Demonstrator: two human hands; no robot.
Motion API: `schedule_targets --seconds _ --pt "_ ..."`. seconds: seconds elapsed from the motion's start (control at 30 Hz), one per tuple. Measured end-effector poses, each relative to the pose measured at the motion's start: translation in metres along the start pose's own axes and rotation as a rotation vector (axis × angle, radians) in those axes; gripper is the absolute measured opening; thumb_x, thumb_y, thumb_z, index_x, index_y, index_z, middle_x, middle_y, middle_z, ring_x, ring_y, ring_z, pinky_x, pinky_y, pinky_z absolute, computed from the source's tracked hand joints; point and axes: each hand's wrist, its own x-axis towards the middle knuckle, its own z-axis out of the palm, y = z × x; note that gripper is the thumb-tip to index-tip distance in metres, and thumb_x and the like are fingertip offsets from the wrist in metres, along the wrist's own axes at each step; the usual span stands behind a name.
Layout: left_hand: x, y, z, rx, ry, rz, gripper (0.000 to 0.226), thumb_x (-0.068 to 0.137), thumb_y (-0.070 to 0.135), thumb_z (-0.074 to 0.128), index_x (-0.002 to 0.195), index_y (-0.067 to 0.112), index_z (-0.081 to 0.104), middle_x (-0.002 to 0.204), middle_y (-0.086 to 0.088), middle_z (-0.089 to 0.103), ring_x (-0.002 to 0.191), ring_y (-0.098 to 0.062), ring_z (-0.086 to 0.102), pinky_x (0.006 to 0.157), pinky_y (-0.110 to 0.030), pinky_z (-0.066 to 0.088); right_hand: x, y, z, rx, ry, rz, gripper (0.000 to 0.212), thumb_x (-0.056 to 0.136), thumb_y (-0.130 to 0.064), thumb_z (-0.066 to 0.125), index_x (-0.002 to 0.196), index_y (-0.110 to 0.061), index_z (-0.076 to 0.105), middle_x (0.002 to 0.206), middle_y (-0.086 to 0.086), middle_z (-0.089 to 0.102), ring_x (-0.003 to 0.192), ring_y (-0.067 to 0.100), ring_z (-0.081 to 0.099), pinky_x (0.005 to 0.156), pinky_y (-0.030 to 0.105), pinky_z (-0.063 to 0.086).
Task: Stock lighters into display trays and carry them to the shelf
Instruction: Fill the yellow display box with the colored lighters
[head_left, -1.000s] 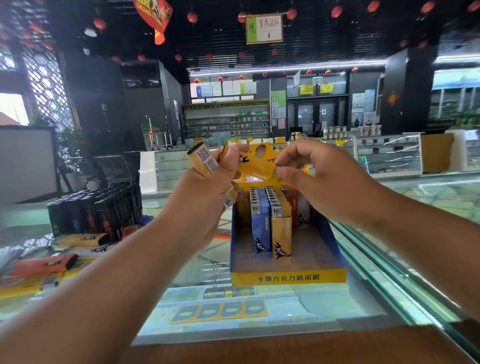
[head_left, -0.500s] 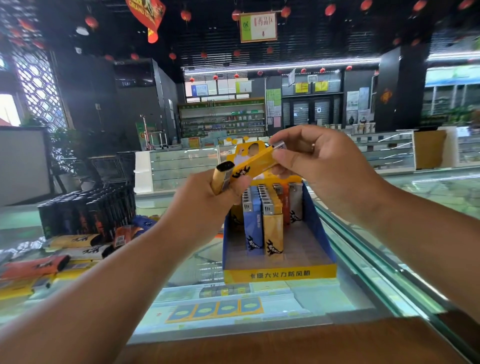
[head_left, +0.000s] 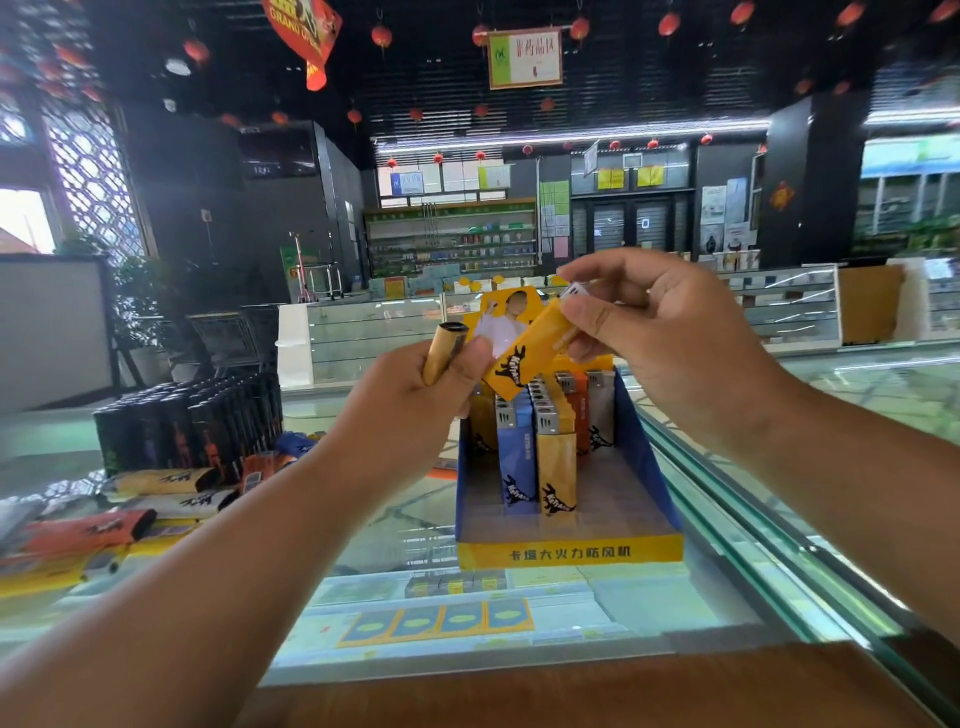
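A blue and yellow display tray (head_left: 571, 553) stands on the glass counter, with several lighters (head_left: 537, 447) upright in its back rows and the front rows bare. Above the tray, my right hand (head_left: 670, 343) pinches a yellow lighter (head_left: 530, 348) by its metal top, tilted down to the left. My left hand (head_left: 410, 395) grips an empty yellow packaging sleeve (head_left: 441, 351), just left of that lighter. The lighter is out of the sleeve.
Empty yellow and orange sleeves (head_left: 93, 525) lie on the counter at the left, beside a block of dark packaged lighters (head_left: 192, 421). The glass counter's right edge (head_left: 769, 540) runs diagonally. A wooden ledge (head_left: 519, 691) lies nearest me. Shop shelves stand far behind.
My right hand has drawn the yellow lighter out of the sleeve that my left hand holds. Both hands have dropped slightly toward the tray.
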Motion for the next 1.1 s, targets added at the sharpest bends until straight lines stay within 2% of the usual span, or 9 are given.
schedule_targets --seconds 0.07,0.2,0.33,0.5,0.57,0.67,0.77,0.93,1.1 --pt "0.002 -0.002 -0.002 -0.015 -0.001 -0.020 0.055 0.090 0.057 0.046 0.096 0.008 0.068 0.069 -0.006 0.046 0.060 -0.016 0.036 0.060 -0.030 0.031 0.001 0.001 0.001 -0.012 0.005 0.007 0.018 0.088 -0.004 0.064 0.105 -0.007 0.065 0.074 0.000 0.068 0.061 0.017 0.067 0.064 0.027 0.059" --pt "0.007 -0.011 -0.009 -0.002 -0.022 -0.109 0.034 0.095 0.049 0.051 0.086 0.026 0.074 0.068 -0.009 0.036 0.057 -0.018 0.031 0.049 -0.025 0.026 0.007 0.003 0.010 -0.065 0.014 0.006 0.013 0.088 -0.005 0.066 0.099 -0.013 0.066 0.078 0.004 0.069 0.060 0.016 0.068 0.061 0.025 0.058" --pt "0.013 -0.024 -0.016 0.055 -0.037 -0.225 0.031 0.097 0.042 0.053 0.082 0.021 0.070 0.065 -0.006 0.041 0.044 -0.012 0.033 0.037 -0.014 0.028 0.016 0.005 0.024 -0.176 -0.044 -0.028 0.013 0.088 -0.007 0.067 0.097 -0.016 0.066 0.082 0.005 0.070 0.062 0.013 0.069 0.060 0.023 0.056" --pt "0.019 -0.033 -0.019 0.088 -0.071 -0.266 0.033 0.098 0.040 0.053 0.075 0.022 0.069 0.052 0.002 0.039 0.037 -0.009 0.031 0.040 -0.020 0.025 0.033 0.005 0.034 -0.408 -0.087 -0.085 0.012 0.087 -0.011 0.070 0.095 -0.020 0.068 0.084 0.000 0.071 0.067 0.010 0.070 0.061 0.025 0.059" --pt "0.020 -0.033 -0.020 0.093 -0.076 -0.262 0.033 0.098 0.040 0.053 0.075 0.022 0.069 0.044 0.007 0.036 0.031 -0.006 0.029 0.034 -0.017 0.023 0.041 0.006 0.037 -0.495 -0.161 -0.052 0.012 0.086 -0.014 0.071 0.096 -0.022 0.069 0.087 -0.001 0.070 0.068 0.007 0.068 0.059 0.020 0.057" --pt "0.020 -0.034 -0.021 0.108 -0.084 -0.251 0.034 0.098 0.040 0.051 0.077 0.022 0.070 0.035 0.010 0.031 0.030 -0.005 0.027 0.033 -0.019 0.020 0.050 0.011 0.044 -0.706 -0.270 -0.062 0.015 0.084 -0.021 0.074 0.098 -0.024 0.070 0.086 -0.008 0.067 0.072 0.003 0.062 0.065 0.016 0.049" --pt "0.020 -0.036 -0.020 0.123 -0.090 -0.261 0.034 0.098 0.042 0.052 0.076 0.023 0.070 0.033 0.009 0.030 0.031 -0.006 0.026 0.037 -0.022 0.020 0.054 0.013 0.049 -0.782 -0.329 -0.062 0.016 0.080 -0.022 0.078 0.094 -0.022 0.069 0.087 -0.007 0.068 0.076 0.002 0.060 0.064 0.014 0.043" --pt "0.022 -0.038 -0.018 0.119 -0.100 -0.263 0.033 0.097 0.042 0.052 0.076 0.024 0.070 0.034 0.009 0.030 0.031 -0.007 0.027 0.037 -0.022 0.021 0.057 0.019 0.052 -0.862 -0.426 -0.017 0.018 0.074 -0.024 0.083 0.087 -0.022 0.070 0.087 -0.007 0.068 0.082 0.009 0.063 0.077 0.028 0.052" --pt "0.022 -0.038 -0.017 0.109 -0.104 -0.258 0.032 0.097 0.041 0.053 0.078 0.023 0.071 0.044 0.007 0.033 0.039 -0.011 0.031 0.045 -0.024 0.022 0.057 0.023 0.055 -0.890 -0.464 -0.009 0.019 0.075 -0.024 0.082 0.091 -0.020 0.073 0.092 -0.004 0.070 0.086 0.011 0.064 0.080 0.029 0.053"
